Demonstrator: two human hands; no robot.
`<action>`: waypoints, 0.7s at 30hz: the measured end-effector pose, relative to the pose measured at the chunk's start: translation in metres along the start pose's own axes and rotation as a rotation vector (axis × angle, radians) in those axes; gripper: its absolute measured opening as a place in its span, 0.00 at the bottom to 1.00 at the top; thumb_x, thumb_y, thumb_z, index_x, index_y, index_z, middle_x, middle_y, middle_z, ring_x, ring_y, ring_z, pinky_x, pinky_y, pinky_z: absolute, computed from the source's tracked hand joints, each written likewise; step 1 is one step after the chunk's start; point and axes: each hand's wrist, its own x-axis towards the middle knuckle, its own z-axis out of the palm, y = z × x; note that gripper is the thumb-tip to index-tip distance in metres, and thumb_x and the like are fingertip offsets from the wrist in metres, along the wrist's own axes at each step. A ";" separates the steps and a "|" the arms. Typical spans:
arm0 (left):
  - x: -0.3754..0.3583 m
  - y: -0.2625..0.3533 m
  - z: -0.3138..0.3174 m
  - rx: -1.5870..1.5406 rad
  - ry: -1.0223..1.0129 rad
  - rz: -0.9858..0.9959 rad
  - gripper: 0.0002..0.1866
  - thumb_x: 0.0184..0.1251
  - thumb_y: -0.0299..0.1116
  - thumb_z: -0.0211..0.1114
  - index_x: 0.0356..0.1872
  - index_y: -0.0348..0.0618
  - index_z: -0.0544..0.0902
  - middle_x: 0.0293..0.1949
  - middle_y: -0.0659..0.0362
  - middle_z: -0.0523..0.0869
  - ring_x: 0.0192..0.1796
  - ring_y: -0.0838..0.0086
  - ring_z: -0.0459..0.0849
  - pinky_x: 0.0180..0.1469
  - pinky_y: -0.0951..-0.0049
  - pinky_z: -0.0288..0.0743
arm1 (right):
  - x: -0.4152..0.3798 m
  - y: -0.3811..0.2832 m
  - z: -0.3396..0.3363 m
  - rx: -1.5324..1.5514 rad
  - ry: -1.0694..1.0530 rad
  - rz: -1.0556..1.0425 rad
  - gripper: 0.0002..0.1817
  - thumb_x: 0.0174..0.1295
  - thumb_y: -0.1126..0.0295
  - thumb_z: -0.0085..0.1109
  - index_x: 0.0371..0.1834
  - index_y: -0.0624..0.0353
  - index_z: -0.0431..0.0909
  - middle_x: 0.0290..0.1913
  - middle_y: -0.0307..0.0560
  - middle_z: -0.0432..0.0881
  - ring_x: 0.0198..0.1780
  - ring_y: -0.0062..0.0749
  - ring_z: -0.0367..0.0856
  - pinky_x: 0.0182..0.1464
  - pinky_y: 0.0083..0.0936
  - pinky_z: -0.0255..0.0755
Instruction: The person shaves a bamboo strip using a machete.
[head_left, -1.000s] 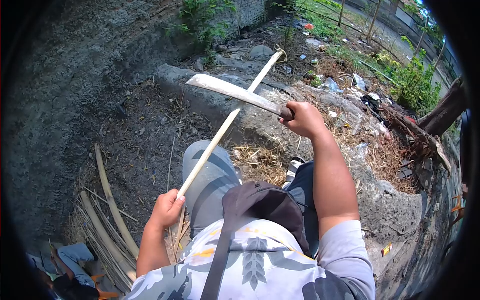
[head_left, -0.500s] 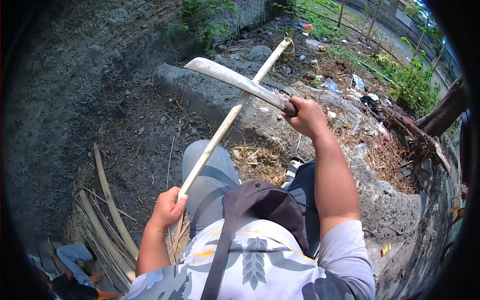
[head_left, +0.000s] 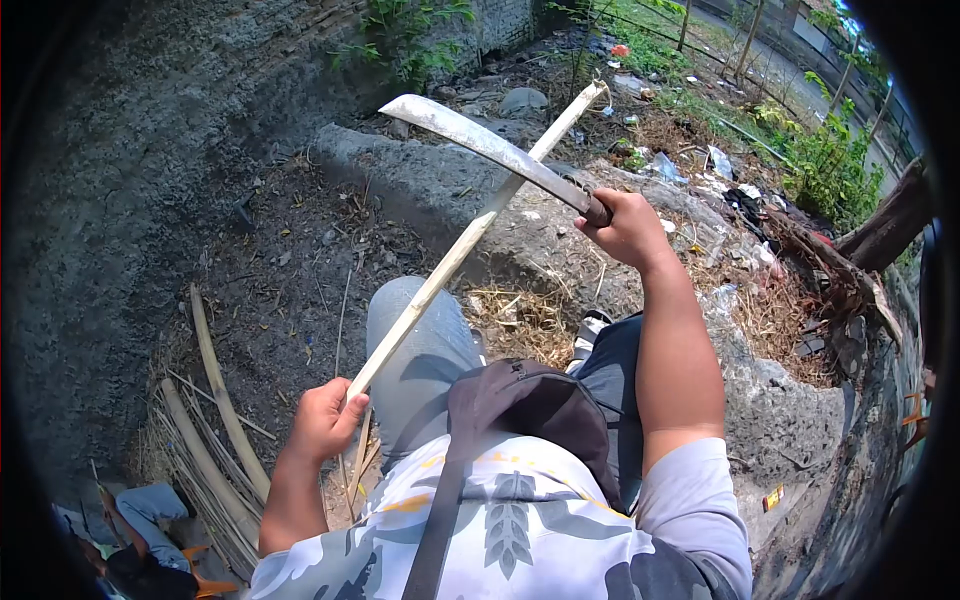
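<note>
My left hand [head_left: 328,418] is closed round the near end of a long pale bamboo strip [head_left: 440,275], which slants away up and to the right over my knee. Gripped by its dark handle in my right hand [head_left: 630,230] is a machete [head_left: 480,142]. Its broad, worn blade crosses over the strip toward the far end, the tip pointing up and left. The strip's far end looks frayed, with a loose curl of fibre. My right fingers wrap the handle, hiding most of it.
Bamboo lengths [head_left: 225,400] lie at the lower left, near another seated person [head_left: 150,520]. A rough wall [head_left: 110,250] rises on the left. Ahead is a concrete ledge [head_left: 390,180]; litter and dry straw [head_left: 520,325] cover the ground. A tree trunk [head_left: 885,220] leans at the right.
The machete and my right hand have shifted slightly right. The strip's far end has also swung a little right, while my left hand has moved slightly left and stays closed on it.
</note>
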 end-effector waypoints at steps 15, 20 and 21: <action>0.007 -0.007 0.004 -0.037 -0.103 -0.067 0.17 0.79 0.43 0.69 0.36 0.37 0.84 0.22 0.61 0.80 0.26 0.79 0.74 0.30 0.70 0.70 | 0.004 -0.001 0.029 -0.189 -0.066 -0.128 0.23 0.58 0.48 0.79 0.32 0.56 0.81 0.31 0.54 0.87 0.36 0.57 0.87 0.39 0.48 0.79; 0.003 -0.010 0.004 -0.051 -0.150 -0.126 0.17 0.78 0.43 0.69 0.35 0.37 0.83 0.22 0.62 0.80 0.27 0.80 0.73 0.30 0.70 0.70 | 0.014 0.029 0.025 0.066 -0.106 0.264 0.20 0.60 0.50 0.76 0.45 0.54 0.88 0.43 0.58 0.91 0.47 0.54 0.90 0.50 0.46 0.81; 0.004 -0.008 0.007 -0.046 -0.151 -0.145 0.17 0.78 0.42 0.70 0.35 0.37 0.83 0.23 0.63 0.81 0.28 0.81 0.73 0.30 0.70 0.70 | 0.013 0.027 0.025 0.075 -0.108 0.280 0.20 0.60 0.51 0.76 0.46 0.54 0.89 0.43 0.58 0.91 0.47 0.54 0.90 0.50 0.46 0.81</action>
